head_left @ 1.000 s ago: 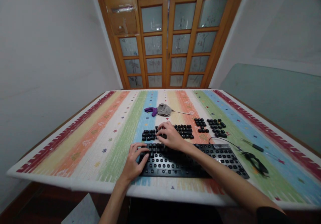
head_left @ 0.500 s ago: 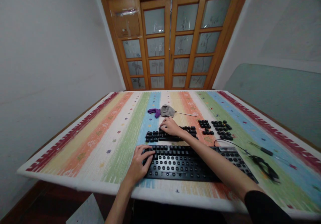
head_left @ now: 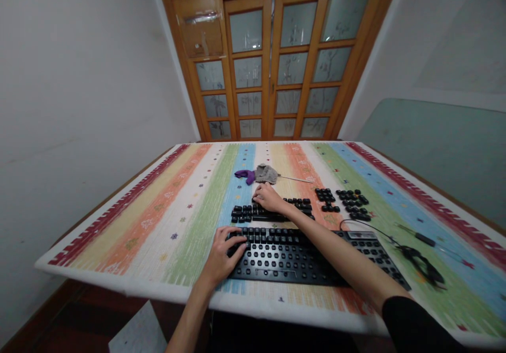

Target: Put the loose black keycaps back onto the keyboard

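My left hand (head_left: 222,254) rests on the upper left corner of a black keyboard (head_left: 272,262), fingers spread and thumb apart from the index finger. Keycaps fill the keyboard's upper rows; the lower rows show bare switch posts. Beyond it, my right hand (head_left: 269,197) reaches across to a group of loose black keycaps (head_left: 242,214). Its thumb and fingertips are drawn together at a keycap in that group, which they mostly cover. My right forearm hides part of the keyboard and some loose keycaps.
Behind the loose keycaps lies a grey and purple cloth (head_left: 265,174) with a thin rod (head_left: 296,179). More loose keycaps (head_left: 351,202) sit at the right. A screwdriver (head_left: 425,238) and a bundled black cable (head_left: 422,266) lie on the striped tablecloth (head_left: 158,226).
The fingers of my right hand have closed together over the loose keycaps. My left hand stays at the keyboard's corner. The whole view has shifted slightly.
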A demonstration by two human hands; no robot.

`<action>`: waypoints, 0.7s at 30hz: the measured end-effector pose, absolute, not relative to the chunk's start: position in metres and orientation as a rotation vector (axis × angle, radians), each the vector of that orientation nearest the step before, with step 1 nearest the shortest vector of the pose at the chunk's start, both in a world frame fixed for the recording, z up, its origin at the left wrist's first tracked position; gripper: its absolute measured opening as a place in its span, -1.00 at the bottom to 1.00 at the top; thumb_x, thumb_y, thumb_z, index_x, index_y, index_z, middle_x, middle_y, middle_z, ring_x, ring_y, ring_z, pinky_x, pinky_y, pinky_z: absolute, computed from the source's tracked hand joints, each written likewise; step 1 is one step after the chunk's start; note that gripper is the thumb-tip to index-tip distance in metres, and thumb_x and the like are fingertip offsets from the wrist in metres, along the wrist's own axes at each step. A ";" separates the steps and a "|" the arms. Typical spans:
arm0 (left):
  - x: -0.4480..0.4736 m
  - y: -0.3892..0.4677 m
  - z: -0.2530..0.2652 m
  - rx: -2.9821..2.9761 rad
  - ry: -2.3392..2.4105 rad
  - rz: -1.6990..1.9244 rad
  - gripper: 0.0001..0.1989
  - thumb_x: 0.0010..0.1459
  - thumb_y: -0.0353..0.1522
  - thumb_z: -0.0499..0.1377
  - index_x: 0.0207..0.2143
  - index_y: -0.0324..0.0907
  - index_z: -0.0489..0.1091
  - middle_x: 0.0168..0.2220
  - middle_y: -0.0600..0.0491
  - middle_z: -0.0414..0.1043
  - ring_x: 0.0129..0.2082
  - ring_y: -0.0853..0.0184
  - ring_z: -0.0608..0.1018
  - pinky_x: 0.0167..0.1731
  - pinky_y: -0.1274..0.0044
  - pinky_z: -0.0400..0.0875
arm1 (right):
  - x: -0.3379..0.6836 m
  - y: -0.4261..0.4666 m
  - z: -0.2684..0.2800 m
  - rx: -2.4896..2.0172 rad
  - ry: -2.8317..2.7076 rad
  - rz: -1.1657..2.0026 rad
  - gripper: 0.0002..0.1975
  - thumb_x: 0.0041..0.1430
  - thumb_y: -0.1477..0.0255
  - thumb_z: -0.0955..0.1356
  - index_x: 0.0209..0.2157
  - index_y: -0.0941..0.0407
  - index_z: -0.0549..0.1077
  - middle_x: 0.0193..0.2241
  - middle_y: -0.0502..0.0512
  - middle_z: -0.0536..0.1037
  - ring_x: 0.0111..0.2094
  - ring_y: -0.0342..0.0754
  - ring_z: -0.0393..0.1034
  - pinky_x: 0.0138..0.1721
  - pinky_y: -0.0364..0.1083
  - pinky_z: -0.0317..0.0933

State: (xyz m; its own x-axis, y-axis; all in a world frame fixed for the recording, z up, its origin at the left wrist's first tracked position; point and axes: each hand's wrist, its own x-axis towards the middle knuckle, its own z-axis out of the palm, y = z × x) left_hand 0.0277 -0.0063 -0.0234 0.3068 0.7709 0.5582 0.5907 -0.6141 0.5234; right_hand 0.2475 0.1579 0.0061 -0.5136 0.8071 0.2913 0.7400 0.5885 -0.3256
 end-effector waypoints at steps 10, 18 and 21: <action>0.028 -0.007 -0.020 2.367 1.232 1.204 -0.86 0.28 -0.37 0.18 -0.17 -0.08 0.53 -0.09 -0.05 0.47 -0.01 0.16 0.44 0.02 0.20 0.40 | 0.262 0.087 0.024 -0.939 -2.359 0.270 -0.89 0.29 0.48 0.36 -0.24 0.16 0.57 -0.18 0.18 0.47 -0.09 0.04 0.28 0.04 0.07 0.21; 0.029 -0.007 -0.017 2.386 1.220 1.179 -0.85 0.25 -0.37 0.19 -0.15 -0.08 0.52 -0.08 -0.03 0.47 0.01 0.16 0.44 0.03 0.21 0.39 | 0.267 0.017 0.014 -0.752 -2.335 0.170 -0.87 0.33 0.48 0.32 -0.17 0.16 0.51 -0.16 0.21 0.45 -0.11 0.04 0.29 -0.06 0.06 0.31; 0.031 -0.008 -0.014 2.409 1.194 1.174 -0.84 0.22 -0.39 0.22 -0.14 -0.08 0.51 -0.06 -0.04 0.47 0.02 0.15 0.43 0.04 0.21 0.38 | 0.264 0.008 0.009 -0.737 -2.353 0.083 -0.85 0.34 0.47 0.30 -0.18 0.17 0.52 -0.17 0.23 0.46 -0.12 0.05 0.28 -0.09 0.06 0.33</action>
State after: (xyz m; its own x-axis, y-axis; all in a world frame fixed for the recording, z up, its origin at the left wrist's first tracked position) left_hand 0.0308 -0.0081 -0.0140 0.3553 0.7436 0.5664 0.5787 -0.6509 0.4914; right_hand 0.2636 0.0075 0.0093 -0.6221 0.5284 0.5778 0.4862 0.8391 -0.2439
